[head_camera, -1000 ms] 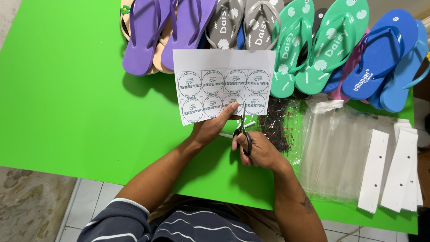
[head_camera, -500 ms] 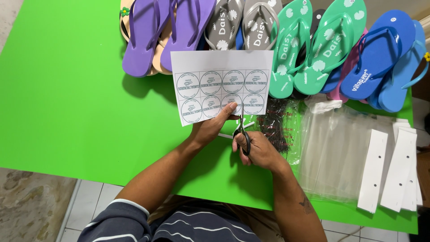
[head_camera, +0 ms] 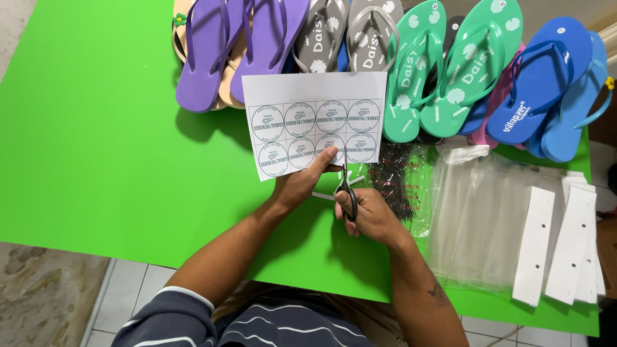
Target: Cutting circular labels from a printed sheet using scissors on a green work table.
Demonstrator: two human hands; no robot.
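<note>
Right hand point(head_camera: 371, 215): clenched through the handles of black scissors point(head_camera: 347, 189), blades pointing up into the sheet's lower edge.
Left hand point(head_camera: 301, 183): pinching the label sheet point(head_camera: 308, 122) at its bottom edge, just left of the blades.
Sheet: held above the green table point(head_camera: 96, 148), below the flip-flops point(head_camera: 360, 38).

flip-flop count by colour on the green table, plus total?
Purple flip-flops: 2
Grey flip-flops: 2
Green flip-flops: 2
Blue flip-flops: 2
Total on top: 8
Tan, dark and pink ones peek out from underneath; too hidden to count.
</note>
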